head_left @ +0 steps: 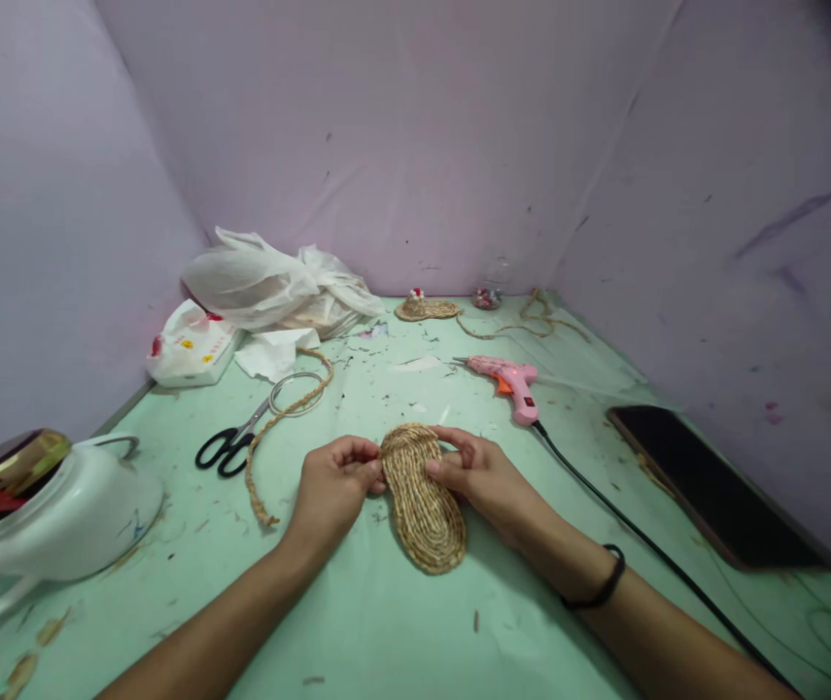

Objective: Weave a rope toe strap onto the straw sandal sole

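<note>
Near the lower centre of the frame, a woven straw sole [422, 501], made of coiled braid in a rounded, slightly waisted shape, is held between both hands above the pale green table [415, 642]; whether its lower end touches the surface, I cannot tell. The left hand [338, 481], on its left, pinches the upper left edge between thumb and forefinger, the other fingers curled close together. The right hand [484, 481] grips the opposite edge, its thumb pressed on the top face and its forefinger reaching along the upper right rim; the remaining fingers are partly hidden. A black band [608, 580] circles the right wrist. Left of centre, black-handled scissors [227, 449] lie beside a length of braided cord [259, 486] and a thin ring [273, 397]. Right of centre lies a pink glue gun [509, 377], its nozzle pointing left, its black cable [626, 530] running to the lower right, near a dark flat device [710, 486]. At upper centre, a small woven slipper [430, 310] with a red-and-white ornament sits left of a clear jar [488, 297]. A white plastic bag [269, 282] fills the upper left of the tabletop, and a white container [86, 520] stands at the lower left.
</note>
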{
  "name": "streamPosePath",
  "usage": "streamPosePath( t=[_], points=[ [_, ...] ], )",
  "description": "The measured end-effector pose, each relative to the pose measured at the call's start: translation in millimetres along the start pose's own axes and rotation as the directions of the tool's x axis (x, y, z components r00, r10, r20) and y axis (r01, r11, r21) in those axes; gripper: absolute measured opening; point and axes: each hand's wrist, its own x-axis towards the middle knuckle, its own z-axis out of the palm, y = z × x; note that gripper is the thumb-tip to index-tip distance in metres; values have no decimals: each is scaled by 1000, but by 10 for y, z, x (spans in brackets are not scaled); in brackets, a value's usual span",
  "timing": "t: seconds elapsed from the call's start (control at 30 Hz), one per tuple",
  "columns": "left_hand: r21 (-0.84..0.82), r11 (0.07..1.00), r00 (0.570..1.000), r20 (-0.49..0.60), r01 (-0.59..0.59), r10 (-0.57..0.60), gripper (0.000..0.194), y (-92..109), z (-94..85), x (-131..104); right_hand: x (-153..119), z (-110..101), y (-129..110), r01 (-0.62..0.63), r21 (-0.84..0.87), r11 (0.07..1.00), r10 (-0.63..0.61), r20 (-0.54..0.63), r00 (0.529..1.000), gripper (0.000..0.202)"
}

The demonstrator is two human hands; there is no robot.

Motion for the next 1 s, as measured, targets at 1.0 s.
streamPosePath(
  t=[1.0],
  points=[
    [-93, 995, 999, 2, -47, 48, 22, -6, -26, -73, 4, -29, -94, 16, 97, 995, -7, -93, 996, 34]
  ],
)
